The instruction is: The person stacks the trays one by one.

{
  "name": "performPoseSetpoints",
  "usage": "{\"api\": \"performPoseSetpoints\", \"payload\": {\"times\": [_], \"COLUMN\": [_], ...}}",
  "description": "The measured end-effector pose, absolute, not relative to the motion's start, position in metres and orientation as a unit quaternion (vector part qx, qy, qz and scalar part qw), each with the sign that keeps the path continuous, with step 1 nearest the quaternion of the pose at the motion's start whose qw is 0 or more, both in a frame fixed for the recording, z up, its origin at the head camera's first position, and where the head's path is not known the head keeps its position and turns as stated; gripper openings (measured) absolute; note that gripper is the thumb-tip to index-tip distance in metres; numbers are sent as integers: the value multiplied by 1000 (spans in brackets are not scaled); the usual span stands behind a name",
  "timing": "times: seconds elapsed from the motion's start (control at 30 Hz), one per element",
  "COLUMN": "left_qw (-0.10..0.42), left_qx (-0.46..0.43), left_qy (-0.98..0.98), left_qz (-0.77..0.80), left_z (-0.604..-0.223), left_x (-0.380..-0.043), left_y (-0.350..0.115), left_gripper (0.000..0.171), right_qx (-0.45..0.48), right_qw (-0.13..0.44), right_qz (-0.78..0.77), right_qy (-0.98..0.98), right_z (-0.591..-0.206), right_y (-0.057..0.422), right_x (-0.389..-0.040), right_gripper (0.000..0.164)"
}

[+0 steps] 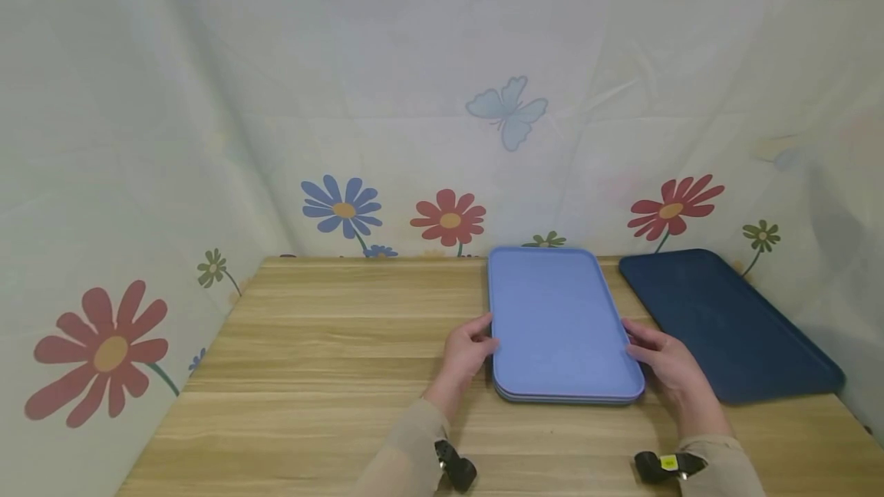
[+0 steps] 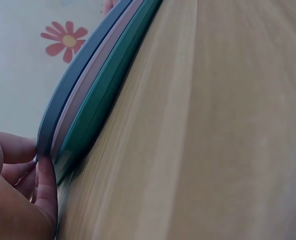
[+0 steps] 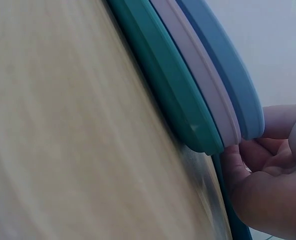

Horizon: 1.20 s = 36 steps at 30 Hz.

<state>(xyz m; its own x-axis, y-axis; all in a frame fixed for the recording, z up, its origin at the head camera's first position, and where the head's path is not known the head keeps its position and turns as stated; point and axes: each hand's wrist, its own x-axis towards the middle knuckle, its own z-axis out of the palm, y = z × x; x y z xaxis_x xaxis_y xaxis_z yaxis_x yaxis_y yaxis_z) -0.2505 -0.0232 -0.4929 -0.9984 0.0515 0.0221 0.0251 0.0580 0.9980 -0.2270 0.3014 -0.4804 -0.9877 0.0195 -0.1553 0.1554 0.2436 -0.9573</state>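
Observation:
A light blue tray (image 1: 559,320) tops a stack of rectangular trays on the wooden table. Beneath it the wrist views show a pink tray (image 2: 70,112) and, lowest, a green tray (image 3: 162,75). My left hand (image 1: 466,351) grips the blue tray's left edge, with fingertips (image 2: 25,150) at the rim close to the pink one. On the opposite long side, my right hand (image 1: 666,363) holds the blue tray's right edge between thumb and fingers. Part of each hand's fingers is hidden behind the rims.
A dark navy tray (image 1: 725,320) lies at an angle on the table, just right of the stack. The wooden table (image 1: 331,343) extends left and in front. A pale flowered cloth (image 1: 387,98) hangs behind the table's back edge and at both sides.

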Motion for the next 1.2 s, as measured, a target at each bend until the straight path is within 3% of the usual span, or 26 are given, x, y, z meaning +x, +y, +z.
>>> {"api": "performPoseSetpoints", "payload": {"times": [1.2], "left_qw": [16], "left_qx": [-9], "left_qy": [759], "left_qz": [650], "left_z": [-494], "left_x": [-251], "left_y": [-20], "left_gripper": [48], "right_qx": [37], "right_qw": [61], "right_qz": [-579], "right_qy": [812], "right_z": [-480], "right_y": [305], "right_x": [-228], "right_gripper": [58]}}
